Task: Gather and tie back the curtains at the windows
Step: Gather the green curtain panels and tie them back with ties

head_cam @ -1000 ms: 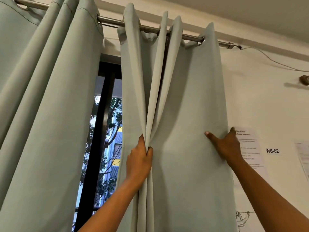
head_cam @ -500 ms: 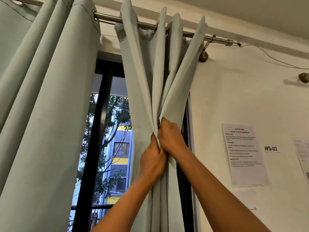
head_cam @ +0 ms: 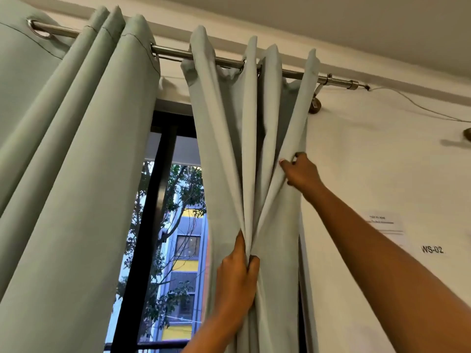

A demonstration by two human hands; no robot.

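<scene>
I'm bunching the pale green eyelet curtain panel (head_cam: 224, 154) hanging from the steel rod (head_cam: 229, 61). My left hand (head_cam: 235, 281) is clamping the vertical pleats low down, while my right hand (head_cam: 302, 171) is pinching the outer edge higher up, nearer the wall.

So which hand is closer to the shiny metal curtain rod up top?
The right hand. It pinches the pale green curtain's outer fold high up, not far below the shiny metal curtain rod. The left hand clutches the bunched folds much lower down.
</scene>
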